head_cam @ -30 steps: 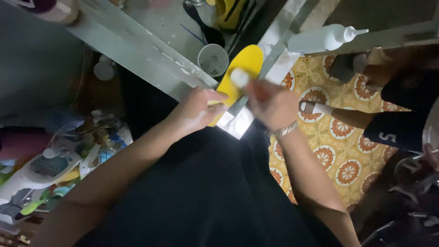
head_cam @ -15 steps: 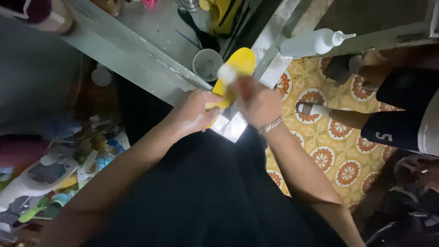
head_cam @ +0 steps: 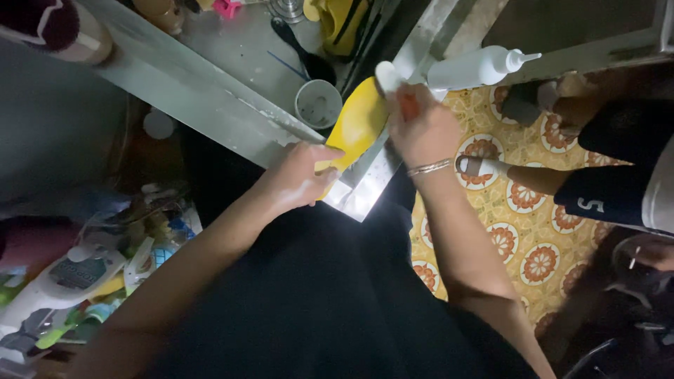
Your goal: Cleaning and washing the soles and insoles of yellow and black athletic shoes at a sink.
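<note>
the left hand [head_cam: 298, 177] grasps the near end of a yellow insole [head_cam: 357, 126], thumb on top, holding it tilted over the corner of the metal bench [head_cam: 232, 91]. the right hand [head_cam: 421, 130] is clenched around a white-tipped applicator [head_cam: 387, 75], whose tip sits at the far end of the insole, touching it or just above; which of the two cannot be told. a bracelet [head_cam: 428, 168] circles the right wrist.

risks, as judged: the insole is held only at its near end and appears to lean on the bench edge, so pressure at the far tip could flex it or let it pivot out of the grip. the white cup [head_cam: 319, 103] stands just beside the insole's left edge; a sideways sweep could knock it. a white squeeze bottle [head_cam: 477, 68] lies on its side just beyond the right hand, on a ledge; a bump from the knuckles might roll it off.

edges and room: the bench corner projects between the two forearms, with a shiny plate [head_cam: 361, 189] right under the left hand. open room lies to the right, over the patterned floor [head_cam: 519, 224], though another person's leg [head_cam: 533, 179] and dark shorts occupy part of it. to the left, clutter [head_cam: 91, 260] of containers fills the low space. lighting is dim; fine detail at the applicator tip is uncertain.
</note>
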